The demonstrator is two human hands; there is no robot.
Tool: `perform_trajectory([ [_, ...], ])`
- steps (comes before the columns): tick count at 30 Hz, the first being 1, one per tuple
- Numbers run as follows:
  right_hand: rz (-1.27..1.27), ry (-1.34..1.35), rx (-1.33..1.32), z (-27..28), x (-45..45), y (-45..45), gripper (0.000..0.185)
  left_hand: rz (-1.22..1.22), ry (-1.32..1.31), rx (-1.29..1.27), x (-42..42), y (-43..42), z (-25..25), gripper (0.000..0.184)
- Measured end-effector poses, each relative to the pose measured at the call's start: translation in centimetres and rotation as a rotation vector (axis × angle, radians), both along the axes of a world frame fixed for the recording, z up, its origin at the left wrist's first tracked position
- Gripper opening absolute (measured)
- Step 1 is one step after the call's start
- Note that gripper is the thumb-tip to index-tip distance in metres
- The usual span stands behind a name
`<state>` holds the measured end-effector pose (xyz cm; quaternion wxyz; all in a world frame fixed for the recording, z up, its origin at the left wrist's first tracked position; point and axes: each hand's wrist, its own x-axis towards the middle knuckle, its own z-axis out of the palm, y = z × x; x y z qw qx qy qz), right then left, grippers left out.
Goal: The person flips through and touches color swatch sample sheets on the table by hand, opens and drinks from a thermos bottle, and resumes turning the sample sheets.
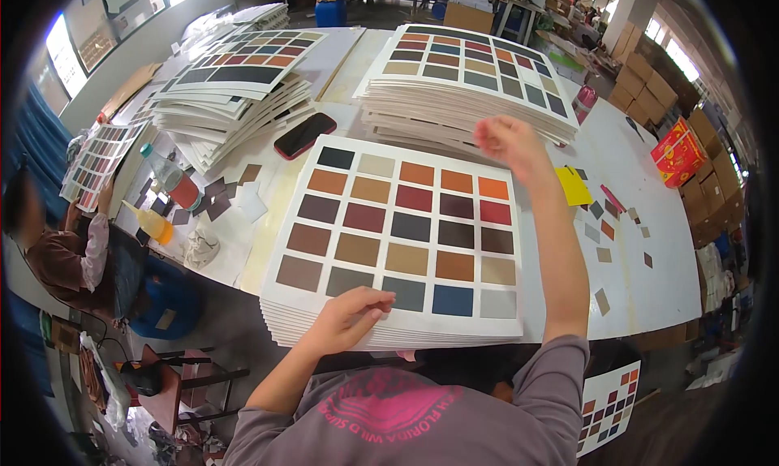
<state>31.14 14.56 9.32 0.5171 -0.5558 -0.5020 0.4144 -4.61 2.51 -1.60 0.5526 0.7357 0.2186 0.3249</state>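
A stack of colour sample cards (381,259) lies in front of me, its top sheet bearing rows of coloured swatches. My left hand (350,316) is at the near edge of that sheet, by a grey swatch (403,295). Its fingers are bent and drawn together towards the thumb; anything between them is hidden. Raised over the far right part of the stack, my right hand (513,146) has curled fingers, slightly blurred. What it may hold does not show. Just behind it stands a taller stack of sample cards (466,117).
Left of the cards are a phone (305,135), a bottle of red liquid (172,178), a yellow bottle (150,223) and another card stack (223,113). Loose swatches (603,255) and a yellow piece (574,186) lie right. A seated person (69,255) holds a card at far left.
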Motion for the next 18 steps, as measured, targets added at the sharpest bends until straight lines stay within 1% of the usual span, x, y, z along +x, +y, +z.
perform_trajectory([
  [3, 0.288, 0.089, 0.12, 4.5, -7.1, -9.5, 0.018, 0.032, 0.085, 0.171, 0.6, -0.2, 0.6, 0.027],
  [4, 0.349, 0.139, 0.212, 6.1, -8.5, -12.6, 0.016, 0.032, 0.113, 0.232, 0.8, -0.1, 0.6, 0.027],
  [7, 0.552, 0.282, 0.447, 9.1, -10.5, -19.2, 0.012, 0.087, 0.169, 0.497, 1.9, -0.2, 0.4, 0.023],
  [8, 0.655, 0.351, 0.522, 9.7, -10.7, -20.5, 0.012, 0.11, 0.211, 0.516, 2.2, -0.4, 0.6, 0.022],
  [10, 0.82, 0.466, 0.592, 10.2, -10.7, -21.3, 0.011, 0.152, 0.296, 0.554, 2.7, -0.9, 0.9, 0.022],
  [12, 0.927, 0.547, 0.615, 10.2, -10.9, -21.5, 0.01, 0.194, 0.27, 0.602, 3.1, -1.0, 0.3, 0.023],
  [16, 1.014, 0.649, 0.627, 10.1, -10.9, -21.8, 0.009, 0.237, 0.297, 0.619, 3.2, -1.6, 0.3, 0.022],
  [18, 1.043, 0.664, 0.627, 10.0, -11.0, -22.2, 0.008, 0.233, 0.267, 0.666, 3.3, -1.5, 0.0, 0.022],
])
